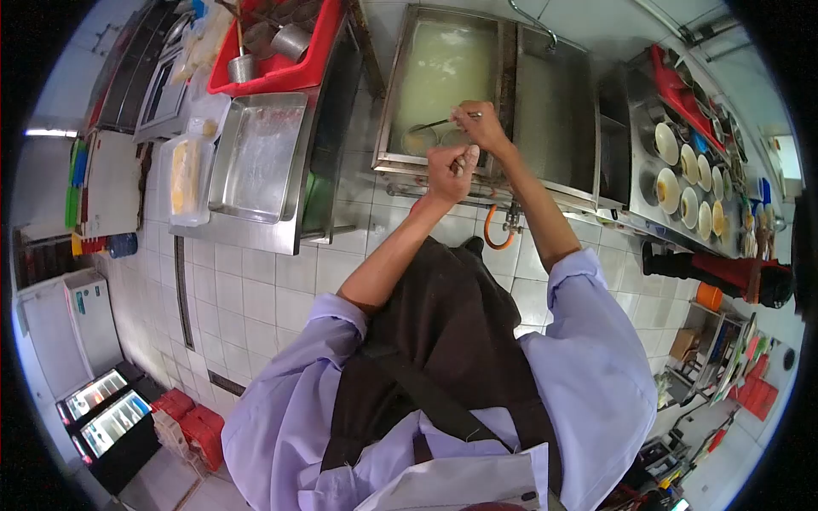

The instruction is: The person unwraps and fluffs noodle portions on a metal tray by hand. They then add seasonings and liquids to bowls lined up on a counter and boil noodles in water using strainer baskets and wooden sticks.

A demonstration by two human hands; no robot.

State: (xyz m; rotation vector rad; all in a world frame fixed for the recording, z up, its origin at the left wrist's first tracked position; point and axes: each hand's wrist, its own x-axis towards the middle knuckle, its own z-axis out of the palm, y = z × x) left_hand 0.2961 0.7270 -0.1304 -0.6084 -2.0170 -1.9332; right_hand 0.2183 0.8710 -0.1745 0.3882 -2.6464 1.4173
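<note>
Cloudy, pale greenish water fills a steel boiling tank (443,68) in front of me. At its near edge a round noodle strainer (418,141) sits in the water with pale yellowish food inside. A second round strainer (456,136) is beside it, partly covered by my hands. My right hand (481,128) is closed around a thin, straight stick-like utensil (433,124) whose far end reaches the first strainer. Below it, my left hand (450,173) is closed in a fist on a strainer handle (459,164) at the tank's front rim. Which strainer the handle belongs to is hidden.
A second tank (554,111) with a tap (550,38) adjoins on the right. Further right, several bowls (667,143) stand on a steel counter. To the left are a steel tray (258,157), a plastic container (185,179) and a red crate (281,77). Another person (724,272) stands far right.
</note>
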